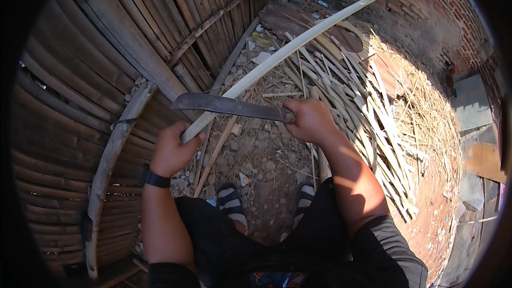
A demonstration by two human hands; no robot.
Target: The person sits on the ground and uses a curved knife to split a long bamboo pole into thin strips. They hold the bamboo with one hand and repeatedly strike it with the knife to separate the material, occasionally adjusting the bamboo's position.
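Observation:
A long, pale bamboo strip (290, 48) slants up and away to the right, its near end gripped in my left hand (176, 149). My right hand (309, 121) is closed round the handle of a machete (229, 106). The dark, broad blade points left and lies across the strip a little beyond my left fingers; whether it bites into the strip cannot be made out. Most of the machete's handle is hidden inside my right fist.
A bamboo-slat wall (64, 112) rises close on my left, and a brick wall (426, 0) curves round the far right. Many split strips (354, 101) lie heaped on the ground at right. Debris and shavings cover the dirt around my sandalled feet (232, 205). Boards (474, 106) stand at far right.

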